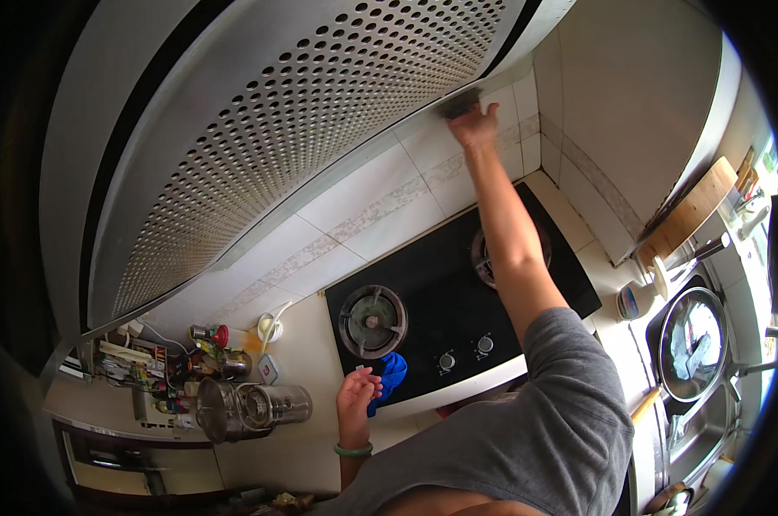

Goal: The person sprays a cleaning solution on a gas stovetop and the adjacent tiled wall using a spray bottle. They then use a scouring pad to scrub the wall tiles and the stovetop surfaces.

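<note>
My right hand [476, 126] reaches up to the tiled wall [389, 161] under the range hood's edge. Its fingers hold a dark, blurred object [461, 106], too unclear to name; the thumb stands apart. Low over the front left of the black gas hob [437, 277], my left hand [359, 390] has its fingers loosely curled, with a green bangle [353, 450] on the wrist. Just right of that hand, a crumpled blue cloth [392, 377] lies over the hob's front edge. Whether the left fingers touch it is unclear.
The perforated range hood [266, 129] hangs over the hob. Steel pots [253, 409], a small white bowl [269, 327] and several jars stand at the left. On the right are a pump bottle [640, 297], a glass lid [693, 345], a cutting board [692, 209] and a sink [701, 426].
</note>
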`<action>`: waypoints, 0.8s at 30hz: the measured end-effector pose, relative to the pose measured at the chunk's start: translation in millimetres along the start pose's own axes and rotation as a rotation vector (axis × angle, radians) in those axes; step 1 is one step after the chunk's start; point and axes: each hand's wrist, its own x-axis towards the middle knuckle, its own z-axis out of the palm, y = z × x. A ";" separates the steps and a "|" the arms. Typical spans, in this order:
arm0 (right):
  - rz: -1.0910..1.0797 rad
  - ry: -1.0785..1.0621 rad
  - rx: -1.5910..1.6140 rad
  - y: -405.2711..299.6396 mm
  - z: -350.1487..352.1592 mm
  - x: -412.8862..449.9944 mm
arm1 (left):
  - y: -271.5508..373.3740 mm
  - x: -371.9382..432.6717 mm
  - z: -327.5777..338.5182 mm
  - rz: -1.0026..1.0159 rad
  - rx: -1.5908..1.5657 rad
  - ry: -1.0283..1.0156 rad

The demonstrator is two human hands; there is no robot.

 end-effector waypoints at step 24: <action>0.486 -0.136 0.260 323.3 -46.5 -134.6 | -32.2 -27.3 -91.6 -0.194 0.121 0.001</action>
